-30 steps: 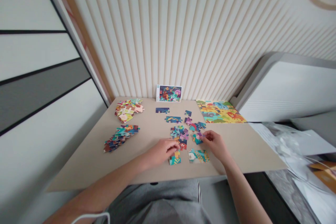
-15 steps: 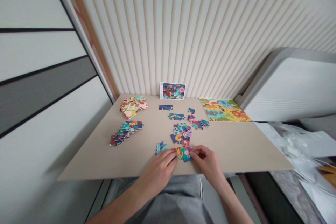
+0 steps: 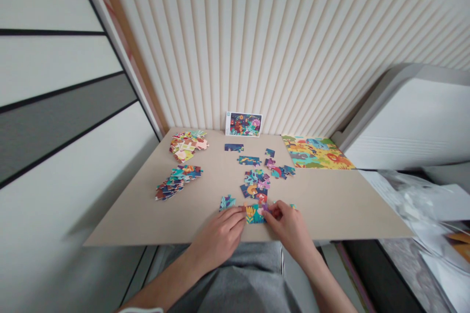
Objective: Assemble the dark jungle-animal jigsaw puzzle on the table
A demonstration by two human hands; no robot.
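Observation:
Near the table's front edge, two bright puzzle pieces (image 3: 254,214) lie side by side between my hands. My left hand (image 3: 224,230) has its fingers pressed together at their left side, closed on them. On their right side, the thumb and forefinger of my right hand (image 3: 288,225) pinch the edge of the pieces. A blue-green piece (image 3: 227,201) lies just beyond my left fingertips. Above the hands is a joined cluster of colourful pieces (image 3: 257,178), and its red piece (image 3: 262,196) comes close to the pieces between my hands. Part of another piece (image 3: 293,206) shows behind my right hand.
Two piles of pieces, one light (image 3: 186,145) and one dark (image 3: 178,181), lie at the left. A picture card (image 3: 243,124) stands at the back. Joined strips (image 3: 234,147) and clusters (image 3: 281,171) lie mid-table. A finished animal picture (image 3: 317,152) lies at the right.
The two pieces between my hands now sit straighter and closer together; the right one was tilted before. My hands have barely moved. The view has shifted slightly.

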